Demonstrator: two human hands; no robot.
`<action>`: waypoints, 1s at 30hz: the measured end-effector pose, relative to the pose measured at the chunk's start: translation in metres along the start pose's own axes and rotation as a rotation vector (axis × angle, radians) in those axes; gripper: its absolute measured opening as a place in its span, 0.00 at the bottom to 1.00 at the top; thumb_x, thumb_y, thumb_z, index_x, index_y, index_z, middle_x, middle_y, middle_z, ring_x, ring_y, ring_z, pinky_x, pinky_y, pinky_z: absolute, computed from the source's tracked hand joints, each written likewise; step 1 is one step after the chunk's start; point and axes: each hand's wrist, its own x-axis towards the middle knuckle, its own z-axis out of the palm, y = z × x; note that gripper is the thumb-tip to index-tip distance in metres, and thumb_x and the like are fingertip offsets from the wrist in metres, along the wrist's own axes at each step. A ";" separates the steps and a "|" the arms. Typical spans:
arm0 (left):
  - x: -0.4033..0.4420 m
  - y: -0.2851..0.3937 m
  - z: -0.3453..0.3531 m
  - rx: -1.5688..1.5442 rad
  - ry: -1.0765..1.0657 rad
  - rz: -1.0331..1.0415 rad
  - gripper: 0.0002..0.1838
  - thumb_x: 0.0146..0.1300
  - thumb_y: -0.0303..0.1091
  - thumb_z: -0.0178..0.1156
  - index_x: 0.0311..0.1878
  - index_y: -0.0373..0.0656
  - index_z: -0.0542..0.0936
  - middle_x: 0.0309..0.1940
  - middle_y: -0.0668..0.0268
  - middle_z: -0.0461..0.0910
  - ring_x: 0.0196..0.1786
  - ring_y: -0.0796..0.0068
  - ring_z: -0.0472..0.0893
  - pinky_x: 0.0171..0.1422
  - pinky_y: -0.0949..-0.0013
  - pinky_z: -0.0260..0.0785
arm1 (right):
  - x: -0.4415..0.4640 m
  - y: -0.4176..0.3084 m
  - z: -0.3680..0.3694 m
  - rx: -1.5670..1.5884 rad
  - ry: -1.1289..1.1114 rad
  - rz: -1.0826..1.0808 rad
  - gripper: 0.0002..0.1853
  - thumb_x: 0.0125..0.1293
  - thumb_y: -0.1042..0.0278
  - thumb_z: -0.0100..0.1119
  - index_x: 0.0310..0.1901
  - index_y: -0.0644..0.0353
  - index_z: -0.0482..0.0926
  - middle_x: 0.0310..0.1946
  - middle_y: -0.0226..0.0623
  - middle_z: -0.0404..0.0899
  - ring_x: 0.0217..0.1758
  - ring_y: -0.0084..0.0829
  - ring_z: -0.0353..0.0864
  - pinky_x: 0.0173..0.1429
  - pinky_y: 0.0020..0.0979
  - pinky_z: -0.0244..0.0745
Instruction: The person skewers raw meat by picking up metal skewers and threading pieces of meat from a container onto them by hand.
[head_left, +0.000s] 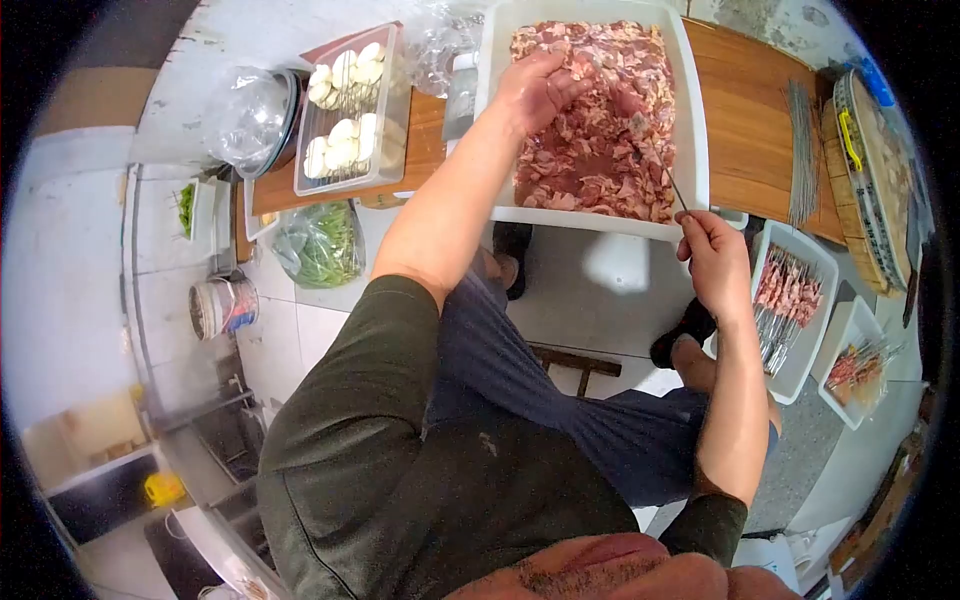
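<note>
My left hand (540, 92) is over the raw meat pieces (590, 165) heaped in a large white tub (697, 130). Its palm faces partly up and its fingers look loosely spread; the fingertips blend with the meat. In my right hand (715, 262), at the tub's near right corner, a thin metal skewer (673, 186) is pinched between thumb and fingers. The skewer slants up and left over the meat. Around its far end lies meat, and I cannot make out whether any is threaded on it.
Loose skewers (800, 150) lie on the wooden table (740, 90). Below right stand a white tray of meat skewers (790, 300) and a smaller tray (850, 370). At left are a clear box (350, 110) of white skewered pieces, a bag of greens (325, 243) and a bucket (222, 307).
</note>
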 end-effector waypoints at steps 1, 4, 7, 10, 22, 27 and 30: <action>0.001 0.001 0.001 -0.024 0.006 0.009 0.15 0.73 0.32 0.49 0.59 0.37 0.71 0.53 0.61 0.78 0.56 0.63 0.80 0.64 0.53 0.74 | 0.000 0.001 0.001 -0.003 0.000 -0.001 0.13 0.74 0.64 0.51 0.47 0.63 0.82 0.20 0.24 0.73 0.19 0.14 0.63 0.24 0.21 0.58; 0.006 0.001 -0.004 -0.053 0.008 0.046 0.15 0.74 0.32 0.48 0.59 0.37 0.70 0.51 0.58 0.78 0.56 0.60 0.79 0.61 0.52 0.75 | -0.002 -0.003 0.003 -0.013 0.003 0.001 0.13 0.74 0.64 0.51 0.46 0.63 0.82 0.19 0.24 0.73 0.19 0.14 0.63 0.24 0.21 0.58; 0.007 0.003 -0.006 -0.044 0.014 0.088 0.15 0.75 0.32 0.47 0.60 0.36 0.68 0.50 0.55 0.77 0.54 0.59 0.79 0.58 0.52 0.76 | -0.003 -0.004 0.005 -0.016 -0.009 0.004 0.13 0.74 0.64 0.51 0.46 0.63 0.83 0.19 0.24 0.72 0.18 0.14 0.63 0.24 0.22 0.57; 0.013 0.000 -0.013 -0.088 -0.018 0.118 0.16 0.75 0.32 0.46 0.60 0.36 0.68 0.50 0.54 0.77 0.51 0.58 0.81 0.56 0.53 0.77 | -0.004 -0.007 0.007 -0.011 -0.020 -0.003 0.13 0.74 0.63 0.51 0.45 0.63 0.83 0.18 0.24 0.72 0.18 0.14 0.62 0.24 0.22 0.58; 0.017 -0.007 -0.013 -0.137 -0.047 0.185 0.15 0.75 0.36 0.49 0.56 0.35 0.67 0.48 0.54 0.77 0.49 0.57 0.81 0.55 0.56 0.77 | -0.001 -0.002 0.013 -0.006 -0.017 -0.016 0.13 0.74 0.63 0.51 0.44 0.63 0.82 0.19 0.24 0.73 0.19 0.14 0.63 0.24 0.21 0.57; 0.018 -0.009 -0.008 -0.150 0.003 0.186 0.16 0.75 0.36 0.51 0.57 0.34 0.66 0.48 0.54 0.77 0.51 0.57 0.81 0.55 0.57 0.77 | -0.001 -0.006 0.015 0.033 -0.028 0.021 0.13 0.73 0.63 0.51 0.44 0.64 0.82 0.20 0.28 0.75 0.22 0.18 0.68 0.28 0.24 0.62; 0.015 -0.010 -0.003 -0.149 0.012 0.207 0.16 0.74 0.35 0.51 0.57 0.34 0.66 0.48 0.53 0.77 0.52 0.57 0.81 0.54 0.58 0.78 | -0.002 -0.012 0.012 -0.010 -0.052 0.062 0.14 0.71 0.63 0.52 0.44 0.67 0.81 0.23 0.37 0.78 0.29 0.27 0.77 0.37 0.31 0.72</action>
